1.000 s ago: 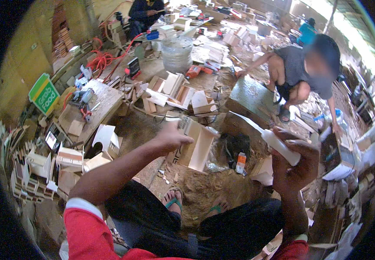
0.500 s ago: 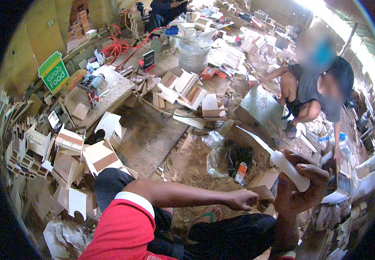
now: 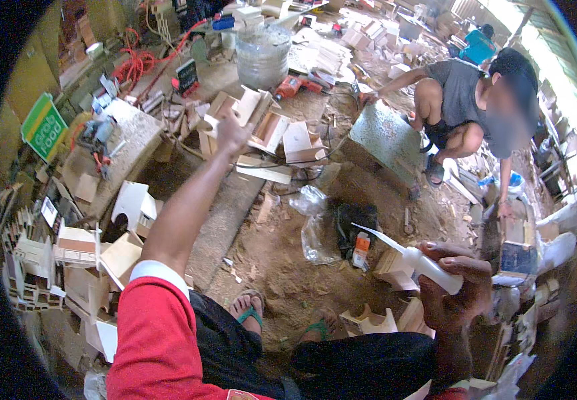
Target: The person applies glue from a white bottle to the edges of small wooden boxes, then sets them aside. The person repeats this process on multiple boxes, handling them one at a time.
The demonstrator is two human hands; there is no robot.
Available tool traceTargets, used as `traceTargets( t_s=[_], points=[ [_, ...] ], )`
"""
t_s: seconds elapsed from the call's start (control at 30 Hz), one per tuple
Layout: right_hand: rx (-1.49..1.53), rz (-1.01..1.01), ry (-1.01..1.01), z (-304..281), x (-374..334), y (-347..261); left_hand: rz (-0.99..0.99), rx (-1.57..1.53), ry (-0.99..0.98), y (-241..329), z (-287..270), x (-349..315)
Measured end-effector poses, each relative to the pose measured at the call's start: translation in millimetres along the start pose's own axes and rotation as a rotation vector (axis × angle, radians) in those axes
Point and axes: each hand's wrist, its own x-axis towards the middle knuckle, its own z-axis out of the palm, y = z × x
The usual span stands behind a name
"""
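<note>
My right hand (image 3: pixel 458 283) is closed around a white squeeze bottle (image 3: pixel 435 270) with a long, thin tapered nozzle that points up and left. My left arm reaches far forward. In front of some pale wooden box pieces (image 3: pixel 272 130), my left hand (image 3: pixel 233 137) has a finger stretched out and nothing visible in it; its other fingers are partly hidden. I cannot tell if it touches the wood. Below the bottle stand small wooden boxes (image 3: pixel 395 267) and a cut-out wooden piece (image 3: pixel 368 322).
An orange-and-white bottle (image 3: pixel 362 250) lies by a black bag and clear plastic (image 3: pixel 315 237). A co-worker (image 3: pixel 462 100) squats at the right beside a speckled board (image 3: pixel 388 143). More wooden boxes (image 3: pixel 78 245) crowd the left. An orange power tool (image 3: pixel 295 85) lies farther back near a clear tub (image 3: pixel 262 57).
My left arm has swung from across my lap to far forward and left. The bottle stays in my right hand, slightly lower. The view has shifted right, and the co-worker's head has turned.
</note>
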Motion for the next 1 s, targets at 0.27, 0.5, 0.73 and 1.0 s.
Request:
traceTargets(
  t_s=[0.27, 0.5, 0.73, 1.0],
  points=[
    [0.001, -0.009, -0.031, 31, 19, 21, -0.191, -0.055, -0.371, -23, 39, 60],
    [0.061, -0.010, -0.086, 44, 28, 32, -0.177, 0.083, -0.373, -24, 59, 70],
    [-0.010, -0.022, -0.052, 26, 23, 22, -0.289, -0.481, -0.267, -8, -2, 73],
    [0.143, -0.075, 0.093, -3, 15, 7, -0.253, -1.128, -0.542, 129, -178, -11]
  ],
)
